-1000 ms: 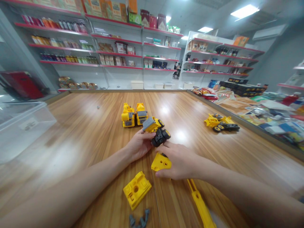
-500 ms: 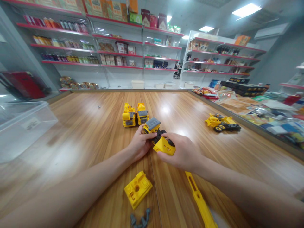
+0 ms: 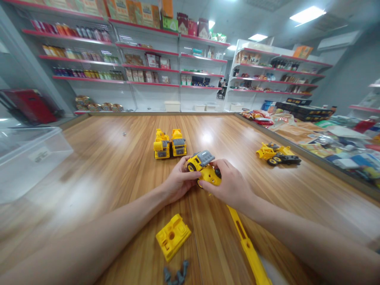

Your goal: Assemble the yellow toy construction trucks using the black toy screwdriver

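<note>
My left hand [image 3: 179, 180] is closed around a toy truck [image 3: 201, 159] with a yellow cab, grey front and black wheels. From the right, my right hand [image 3: 231, 183] grips a yellow plastic piece [image 3: 210, 175] with holes and a dark knob, held against the truck's chassis. Whether the piece is seated there I cannot tell. Below the hands lies a yellow block [image 3: 173, 236] with a round hole. Several grey bolts [image 3: 178, 274] sit near the bottom edge, and a long yellow arm piece [image 3: 249, 247] lies under my right forearm.
Two yellow toy trucks [image 3: 170, 144] stand beyond my hands. Another yellow toy vehicle [image 3: 277, 154] with a black chassis is at the right. A clear plastic bin [image 3: 35, 158] is on the left. Packaged goods [image 3: 326, 134] lie past the table's right edge; stocked shelves line the back.
The truck has turned and shifted slightly right in my left hand. The yellow piece has moved up and now lies close against the truck. The things on the table have stayed put.
</note>
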A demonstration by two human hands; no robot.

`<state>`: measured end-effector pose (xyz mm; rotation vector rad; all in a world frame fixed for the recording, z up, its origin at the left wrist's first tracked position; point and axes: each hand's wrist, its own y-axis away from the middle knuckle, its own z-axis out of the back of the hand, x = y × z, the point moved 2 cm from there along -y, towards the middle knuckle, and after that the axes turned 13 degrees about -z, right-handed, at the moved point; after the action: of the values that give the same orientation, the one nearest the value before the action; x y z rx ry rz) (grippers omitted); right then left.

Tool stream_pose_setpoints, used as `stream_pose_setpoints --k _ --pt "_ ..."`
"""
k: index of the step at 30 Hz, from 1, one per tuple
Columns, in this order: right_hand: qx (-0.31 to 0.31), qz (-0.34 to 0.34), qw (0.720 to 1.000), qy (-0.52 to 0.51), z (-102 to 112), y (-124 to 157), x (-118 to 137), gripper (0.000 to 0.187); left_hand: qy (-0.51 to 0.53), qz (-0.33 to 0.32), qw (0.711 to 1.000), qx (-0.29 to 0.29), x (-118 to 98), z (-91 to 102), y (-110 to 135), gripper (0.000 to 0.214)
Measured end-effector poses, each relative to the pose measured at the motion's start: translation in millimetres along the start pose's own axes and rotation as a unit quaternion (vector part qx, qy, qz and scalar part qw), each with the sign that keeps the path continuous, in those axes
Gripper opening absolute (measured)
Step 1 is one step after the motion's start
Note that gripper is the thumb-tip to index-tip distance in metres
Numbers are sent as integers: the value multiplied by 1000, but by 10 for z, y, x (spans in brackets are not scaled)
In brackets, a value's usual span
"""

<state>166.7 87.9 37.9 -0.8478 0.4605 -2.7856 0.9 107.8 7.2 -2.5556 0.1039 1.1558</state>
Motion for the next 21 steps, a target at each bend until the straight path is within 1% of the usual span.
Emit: stream_pose_setpoints --k 5,8,11,14,16,18,21 --pt "2 -3 1000 -26 12 -10 1 50 3 1 1000 -4 21 -6 -4 55" --pt "19 -7 998 -67 11 -22 -7 43 14 5 1000 -9 2 -20 -7 51" --pt "39 -36 992 -110 4 -34 -22 42 27 7 1000 -2 -26 -41 -5 50" --pt "89 -74 982 -149 -16 -39 -32 48 34 7 999 12 -41 -52 5 55" --pt "145 -82 971 -173 -36 -34 -26 45 35 8 999 20 -42 -50 14 56" --pt "185 -84 961 -190 -48 -27 -18 42 33 8 999 28 -41 -45 24 54" --pt "194 -85 957 -197 -50 -22 -17 43 29 15 999 42 -42 -42 35 54"
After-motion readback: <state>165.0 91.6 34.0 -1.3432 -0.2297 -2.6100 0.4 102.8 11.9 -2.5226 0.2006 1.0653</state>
